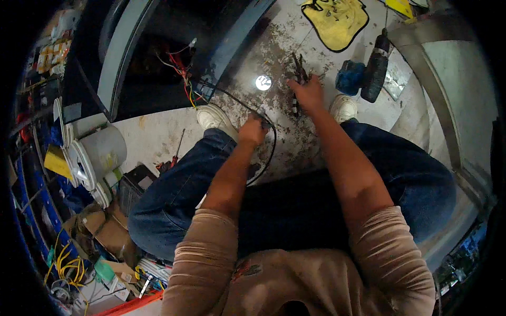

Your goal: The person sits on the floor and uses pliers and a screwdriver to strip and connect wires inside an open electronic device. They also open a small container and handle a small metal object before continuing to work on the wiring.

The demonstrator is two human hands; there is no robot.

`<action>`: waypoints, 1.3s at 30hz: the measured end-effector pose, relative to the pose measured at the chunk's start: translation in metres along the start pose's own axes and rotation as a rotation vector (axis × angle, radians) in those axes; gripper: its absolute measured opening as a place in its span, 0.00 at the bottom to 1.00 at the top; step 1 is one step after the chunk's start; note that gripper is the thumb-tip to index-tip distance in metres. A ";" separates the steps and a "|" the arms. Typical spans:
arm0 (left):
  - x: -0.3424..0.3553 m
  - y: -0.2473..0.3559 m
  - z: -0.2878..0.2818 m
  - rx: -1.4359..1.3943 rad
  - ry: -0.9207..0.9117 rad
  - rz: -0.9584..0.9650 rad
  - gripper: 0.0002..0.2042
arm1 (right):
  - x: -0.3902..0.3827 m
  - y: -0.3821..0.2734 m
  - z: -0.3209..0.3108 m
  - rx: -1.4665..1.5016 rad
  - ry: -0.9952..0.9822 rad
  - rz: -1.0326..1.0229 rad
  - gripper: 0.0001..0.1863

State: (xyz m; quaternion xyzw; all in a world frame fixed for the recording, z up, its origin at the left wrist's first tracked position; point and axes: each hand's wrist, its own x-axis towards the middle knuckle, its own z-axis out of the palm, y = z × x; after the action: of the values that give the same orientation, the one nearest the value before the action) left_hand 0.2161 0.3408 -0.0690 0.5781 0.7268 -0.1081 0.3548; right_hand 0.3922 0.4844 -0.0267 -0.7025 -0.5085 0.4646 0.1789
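I am crouched over a stained concrete floor [274,47]. My left hand [253,130] is closed around a black cable [270,152] that loops down between my knees and runs up toward a dark panel with red and yellow wires [184,79]. My right hand [307,94] reaches forward and grips a dark pair of pliers [299,68] lying on the floor. My two white shoes [215,118] [343,108] flank the hands.
A black power drill [376,68] and a blue cloth [350,77] lie right of my right hand; a yellow cloth [337,18] is farther off. A screwdriver [176,152], white buckets [97,155], cardboard and coiled yellow wire [68,266] crowd the left.
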 end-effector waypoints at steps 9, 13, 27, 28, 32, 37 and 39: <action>-0.040 0.024 -0.115 -0.793 -0.590 0.141 0.17 | -0.012 -0.114 -0.076 0.321 -0.138 -0.122 0.30; -0.107 0.058 -0.220 -0.758 -0.383 0.346 0.16 | -0.069 -0.173 -0.147 0.266 -0.405 -0.262 0.33; -0.255 0.098 -0.285 -0.373 0.436 0.732 0.07 | -0.192 -0.170 -0.191 0.669 -0.614 -0.398 0.23; -0.256 0.099 -0.285 -0.370 0.424 0.699 0.08 | -0.190 -0.170 -0.195 0.713 -0.655 -0.488 0.23; -0.236 0.110 -0.286 -0.365 0.491 0.806 0.10 | -0.188 -0.171 -0.210 0.531 -0.635 -0.580 0.16; -0.244 0.086 -0.269 -0.497 0.349 0.820 0.11 | -0.201 -0.174 -0.167 0.566 -0.882 -0.419 0.21; -0.243 0.079 -0.253 -0.430 0.256 0.792 0.15 | -0.200 -0.167 -0.155 0.625 -0.916 -0.339 0.21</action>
State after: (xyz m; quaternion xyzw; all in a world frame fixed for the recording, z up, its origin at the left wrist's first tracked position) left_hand 0.2091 0.3228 0.2900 0.7331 0.4940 0.2608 0.3880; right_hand 0.4197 0.4123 0.2661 -0.2524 -0.4782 0.8142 0.2116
